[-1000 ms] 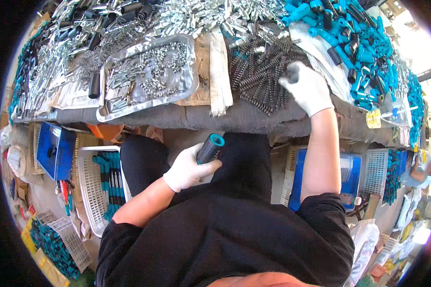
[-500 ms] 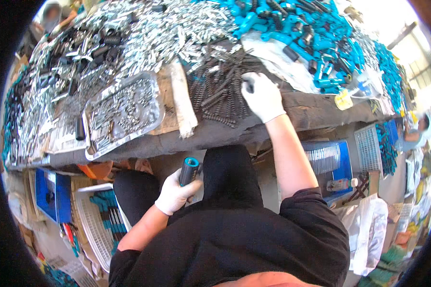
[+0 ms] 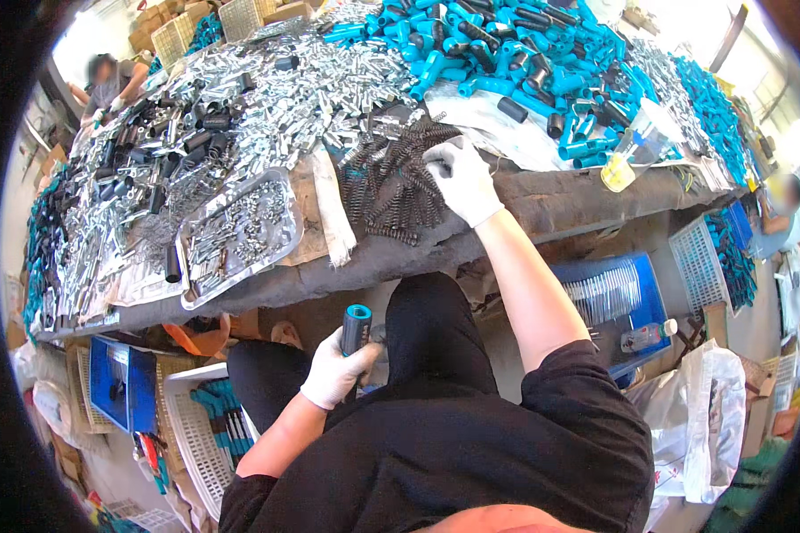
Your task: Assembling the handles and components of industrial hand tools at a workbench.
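My gloved left hand is wrapped round a black tubular tool handle, held upright above my lap. The handle's open top end shows a teal rim and a hollow. Over the right side of a pile of dark coil springs on the bench, my gloved right hand has its thumb and fingers drawn together. Whether a spring is pinched there is hidden by the fingers. A strip of white cloth lies just left of the springs.
Left on the bench stands a metal tray of small parts. Behind are heaps of silver parts and teal handles. A white basket and a blue bin flank my legs. Another person is at far left.
My right hand has shifted slightly left in the picture and stays at the springs with its fingers together. My left hand keeps hold of the handle. The whole view has turned a little.
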Available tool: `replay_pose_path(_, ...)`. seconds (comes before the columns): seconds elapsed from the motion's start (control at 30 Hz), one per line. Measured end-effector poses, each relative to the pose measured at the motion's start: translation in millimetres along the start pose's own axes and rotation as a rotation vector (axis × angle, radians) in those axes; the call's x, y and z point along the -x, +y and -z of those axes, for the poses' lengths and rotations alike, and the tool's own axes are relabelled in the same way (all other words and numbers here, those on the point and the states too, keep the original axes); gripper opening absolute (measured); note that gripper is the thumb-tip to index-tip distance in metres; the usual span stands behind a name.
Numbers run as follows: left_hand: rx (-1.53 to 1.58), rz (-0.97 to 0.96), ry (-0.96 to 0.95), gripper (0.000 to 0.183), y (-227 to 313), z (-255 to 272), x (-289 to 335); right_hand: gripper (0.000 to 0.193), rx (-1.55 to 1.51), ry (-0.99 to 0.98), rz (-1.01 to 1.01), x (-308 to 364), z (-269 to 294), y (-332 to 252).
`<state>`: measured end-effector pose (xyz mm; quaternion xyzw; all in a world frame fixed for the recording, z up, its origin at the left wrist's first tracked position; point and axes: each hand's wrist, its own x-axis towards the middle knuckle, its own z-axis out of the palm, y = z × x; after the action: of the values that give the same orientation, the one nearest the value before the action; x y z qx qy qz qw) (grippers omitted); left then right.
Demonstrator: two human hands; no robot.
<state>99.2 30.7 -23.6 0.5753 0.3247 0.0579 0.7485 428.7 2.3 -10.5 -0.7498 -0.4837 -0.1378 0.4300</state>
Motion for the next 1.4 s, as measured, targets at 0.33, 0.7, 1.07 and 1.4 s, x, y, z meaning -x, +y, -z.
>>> replay_pose_path(0.33,0.009,0.01,-0.011,0.018,6,-5,9,0.033,-0.048,-0.25,-0.24,-1,2,4)
replay_pose_path(0.7,0.017,0.045,-0.038,0.022,-5,0,8,0.018,0.257,-0.079,-0.025,5,-6,4)
replay_pose_path(1.07,-0.262,-0.108,-0.168,0.027,11,3,8,0.012,-0.436,-0.791,0.199,62,70,-145)
replay_pose_path(1.4,-0.524,-0.349,-0.133,0.032,3,0,-19,0.019,-0.289,-0.804,0.336,73,49,-131)
